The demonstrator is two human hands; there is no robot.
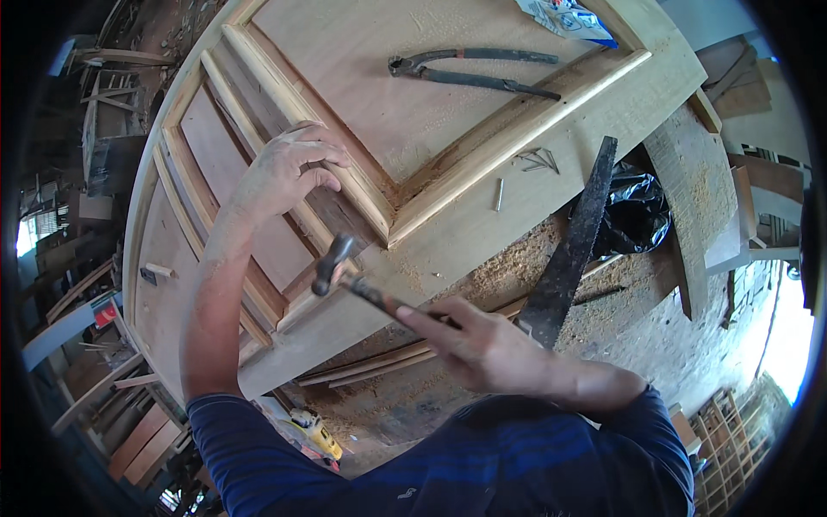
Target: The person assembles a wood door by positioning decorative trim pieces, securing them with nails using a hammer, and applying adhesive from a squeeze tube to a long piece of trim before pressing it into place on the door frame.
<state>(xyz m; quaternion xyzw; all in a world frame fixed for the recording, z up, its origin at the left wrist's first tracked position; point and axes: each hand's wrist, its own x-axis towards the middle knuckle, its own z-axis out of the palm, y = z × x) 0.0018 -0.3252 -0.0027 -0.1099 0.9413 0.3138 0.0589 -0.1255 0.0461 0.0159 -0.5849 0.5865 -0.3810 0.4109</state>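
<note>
My left hand rests on a wooden moulding strip of a panelled door, its fingers curled over the strip near the corner. In my right hand is a hammer, its handle gripped and slightly blurred. The hammer's head hangs over the door's near rail, close to the lower end of the strips. Several thin nails lie on the right part of the frame. A single nail-like metal piece lies closer to the moulding corner.
Pincers lie across the large panel, near a blue and white packet. A handsaw leans at the door's right edge beside a black plastic bag. Sawdust covers the surface below. A yellow power tool sits near my body.
</note>
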